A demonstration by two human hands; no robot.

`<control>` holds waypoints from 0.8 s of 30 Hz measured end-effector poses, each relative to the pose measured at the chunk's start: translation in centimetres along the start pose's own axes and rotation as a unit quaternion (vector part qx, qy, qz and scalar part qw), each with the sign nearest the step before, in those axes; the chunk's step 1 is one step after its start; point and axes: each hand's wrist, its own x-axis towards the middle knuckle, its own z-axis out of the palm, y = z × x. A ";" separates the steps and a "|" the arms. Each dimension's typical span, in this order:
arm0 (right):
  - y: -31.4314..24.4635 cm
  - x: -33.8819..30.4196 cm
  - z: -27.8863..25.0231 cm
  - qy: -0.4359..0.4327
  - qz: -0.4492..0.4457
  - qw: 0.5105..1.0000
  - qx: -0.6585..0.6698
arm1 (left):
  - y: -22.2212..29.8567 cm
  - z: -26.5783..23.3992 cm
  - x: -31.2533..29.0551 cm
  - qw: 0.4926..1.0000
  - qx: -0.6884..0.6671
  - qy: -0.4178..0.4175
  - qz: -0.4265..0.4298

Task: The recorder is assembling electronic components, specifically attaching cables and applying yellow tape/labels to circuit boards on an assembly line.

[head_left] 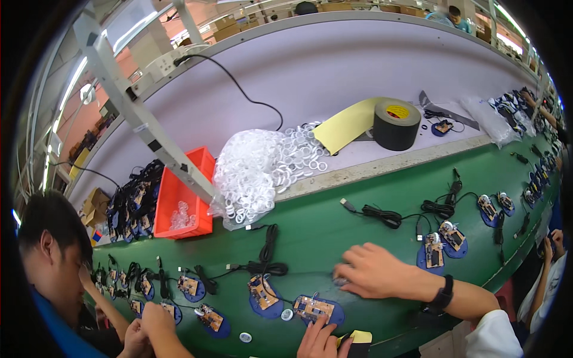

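Note:
My left hand (319, 342) is at the bottom edge, partly cut off, fingers closed on a piece of black tape with yellow backing (360, 338). Its fingertips reach the near edge of a mouse base (337, 314), a blue plate carrying a brown circuit board. My right hand (376, 271), with a black band at the wrist, is low over the green table, fingers curled together. Something small and pale shows under its fingertips, too hidden to name. A second mouse base (271, 306) lies left of the first; small white rings (287, 314) lie beside them.
Mouse bases with black USB cables (382, 216) line the green table (310, 238). Behind stand a red bin (185, 197), a heap of clear rings (248, 170) and a large tape roll (396, 128). A co-worker's hands (146, 331) are at left; another person (546, 286) sits at right.

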 end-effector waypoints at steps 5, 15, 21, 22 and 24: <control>-2.9 -4.1 -1.8 -0.088 0.210 0.971 -0.072 | -1.0 -0.5 0.2 0.999 -0.042 0.006 0.008; -6.7 5.8 1.2 0.021 -0.191 0.980 0.044 | 1.8 -1.3 -1.6 0.989 -0.102 -0.056 0.087; -5.0 5.9 0.3 0.055 -0.204 0.969 0.125 | 0.8 -0.4 -2.0 0.999 0.031 -0.025 0.025; -4.5 4.7 -1.6 0.108 -0.139 0.962 0.210 | 0.3 -0.8 -2.1 0.999 0.039 -0.017 0.020; -3.4 1.3 -5.1 0.101 0.032 0.948 0.301 | -0.3 -2.4 -2.5 0.999 0.045 0.009 -0.023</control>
